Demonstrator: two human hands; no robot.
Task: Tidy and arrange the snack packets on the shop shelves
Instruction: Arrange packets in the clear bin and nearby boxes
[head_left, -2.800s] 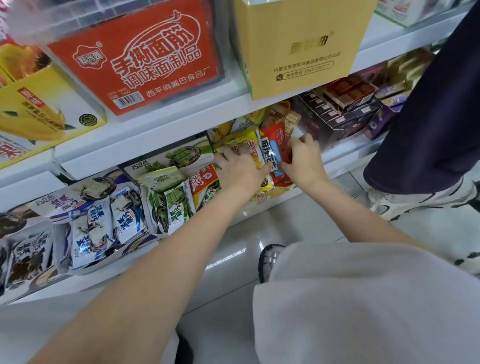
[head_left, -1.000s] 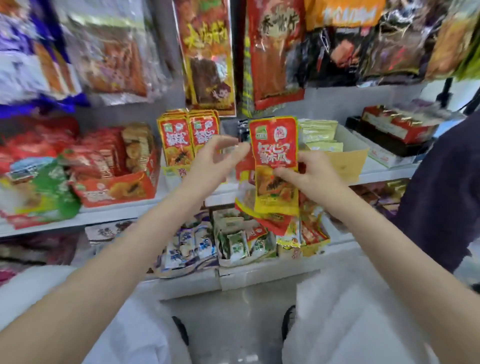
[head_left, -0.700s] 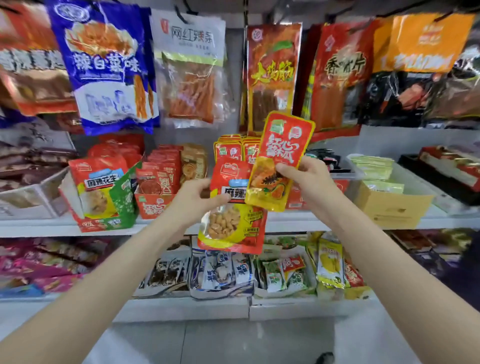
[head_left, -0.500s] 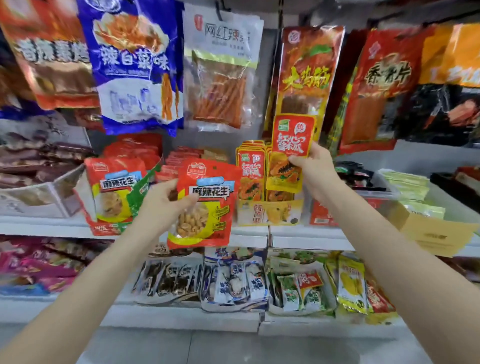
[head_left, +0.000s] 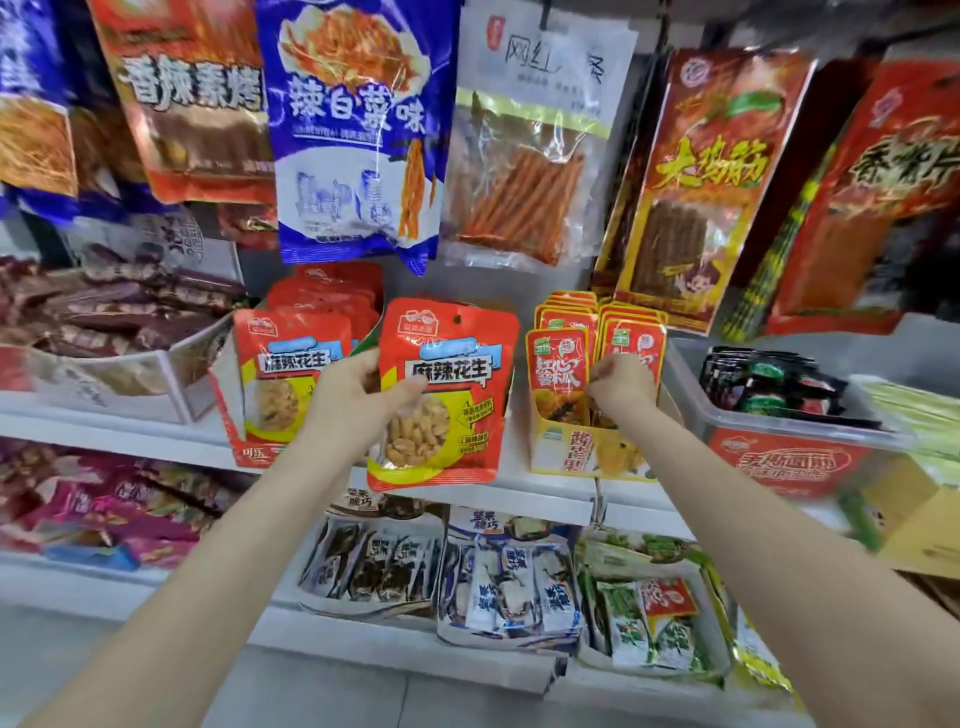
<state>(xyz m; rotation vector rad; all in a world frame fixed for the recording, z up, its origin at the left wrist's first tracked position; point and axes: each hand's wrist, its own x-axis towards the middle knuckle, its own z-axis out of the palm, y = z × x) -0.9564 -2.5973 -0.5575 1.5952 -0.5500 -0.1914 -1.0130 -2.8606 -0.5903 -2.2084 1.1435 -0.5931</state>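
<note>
A sorting step is in hand. A red peanut packet (head_left: 441, 400) is gripped by the left hand (head_left: 358, 400) at frame centre, in front of the middle shelf (head_left: 130, 434) and just right of the red display box (head_left: 244, 415) of matching packets. The right hand (head_left: 621, 384) is curled at the tops of the papaya packets (head_left: 558, 369) standing in their yellow display box (head_left: 582, 457); whether a packet is pinched cannot be told, the fingertips being hidden. The next move probably calls for the peanut packet to be slid upright into the red box. Both edges of the frame are blurred.
</note>
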